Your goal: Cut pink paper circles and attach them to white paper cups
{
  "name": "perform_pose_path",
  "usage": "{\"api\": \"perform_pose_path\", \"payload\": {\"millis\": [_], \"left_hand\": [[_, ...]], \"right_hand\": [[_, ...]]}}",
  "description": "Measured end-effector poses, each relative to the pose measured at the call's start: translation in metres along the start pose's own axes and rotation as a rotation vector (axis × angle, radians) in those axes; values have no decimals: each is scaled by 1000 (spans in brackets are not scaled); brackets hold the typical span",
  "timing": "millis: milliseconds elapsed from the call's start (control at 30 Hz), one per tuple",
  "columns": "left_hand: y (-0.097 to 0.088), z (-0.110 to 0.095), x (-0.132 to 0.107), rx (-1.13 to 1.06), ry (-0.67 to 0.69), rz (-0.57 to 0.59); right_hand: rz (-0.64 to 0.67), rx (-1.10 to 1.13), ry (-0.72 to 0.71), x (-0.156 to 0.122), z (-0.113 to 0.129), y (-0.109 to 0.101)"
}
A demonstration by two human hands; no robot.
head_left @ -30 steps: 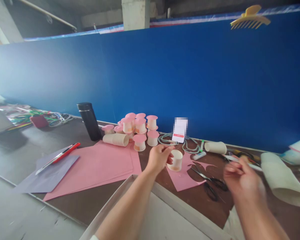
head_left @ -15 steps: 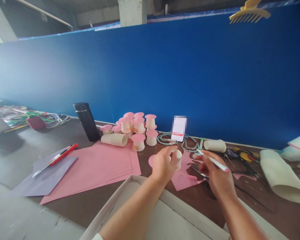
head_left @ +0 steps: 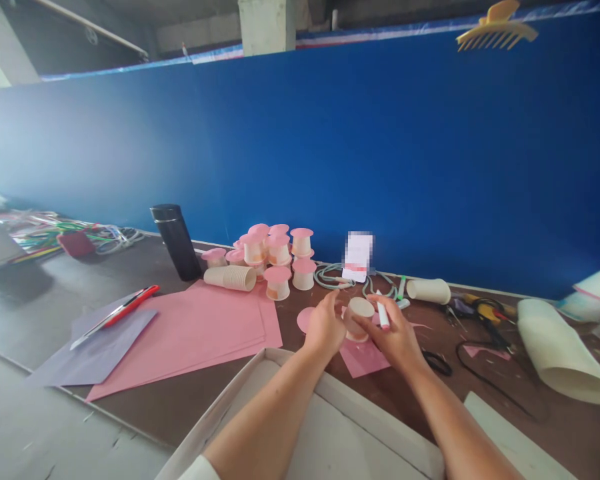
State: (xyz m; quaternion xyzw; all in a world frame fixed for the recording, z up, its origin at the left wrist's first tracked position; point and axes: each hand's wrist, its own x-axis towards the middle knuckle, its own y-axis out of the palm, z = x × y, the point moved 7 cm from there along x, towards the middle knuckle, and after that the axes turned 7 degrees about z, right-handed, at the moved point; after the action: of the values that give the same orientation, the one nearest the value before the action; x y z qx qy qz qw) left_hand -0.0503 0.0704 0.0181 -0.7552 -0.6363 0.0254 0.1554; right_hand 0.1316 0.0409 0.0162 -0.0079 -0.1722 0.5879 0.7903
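A paper cup [head_left: 361, 308] stands base up over a pink paper sheet [head_left: 364, 360], between my two hands. My left hand [head_left: 326, 327] curves against the cup's left side, its fingers partly hidden. A white marker with a pink end [head_left: 383, 315] is held in the fingers of my right hand [head_left: 396, 339], whose thumb also touches the front of the cup. Left of the cup lies a pink paper disc [head_left: 306, 320], partly behind my left hand. Farther back is a group of paper cups with pink discs on their ends [head_left: 279, 252].
A white box lid [head_left: 375, 433] lies in front of me. To the left are stacked cups [head_left: 230, 279], pink sheets [head_left: 195, 327], a red utility knife [head_left: 130, 308] and a black flask [head_left: 176, 243]. Rightward lie a cup [head_left: 429, 291], cables and a large paper roll [head_left: 563, 350].
My right hand has moved left to the cup with the marker, which now points downward. The cup has turned from lying sideways to base up. The scissors by my right hand no longer show.
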Motion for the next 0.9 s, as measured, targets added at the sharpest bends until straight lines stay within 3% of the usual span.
{"api": "perform_pose_path", "payload": {"millis": [133,200,333,433,567,900], "left_hand": [[-19,1,1,-94,-86,-176],[-12,8,1,-293,-192,-121],[28,8,-7,-909,-375,150],[52,0,-17,-1168,-427,314],[64,-8,-23,-1295,-377,419],[75,-12,-29,-1414,-398,469]], "right_hand": [[-162,353,26,2,2,-26],[-196,442,21,2,4,-35],[-216,564,53,-4,2,-39],[-215,512,64,-10,-1,-36],[-202,378,88,-14,-5,-33],[-184,-5,65,-23,26,-28]]}}
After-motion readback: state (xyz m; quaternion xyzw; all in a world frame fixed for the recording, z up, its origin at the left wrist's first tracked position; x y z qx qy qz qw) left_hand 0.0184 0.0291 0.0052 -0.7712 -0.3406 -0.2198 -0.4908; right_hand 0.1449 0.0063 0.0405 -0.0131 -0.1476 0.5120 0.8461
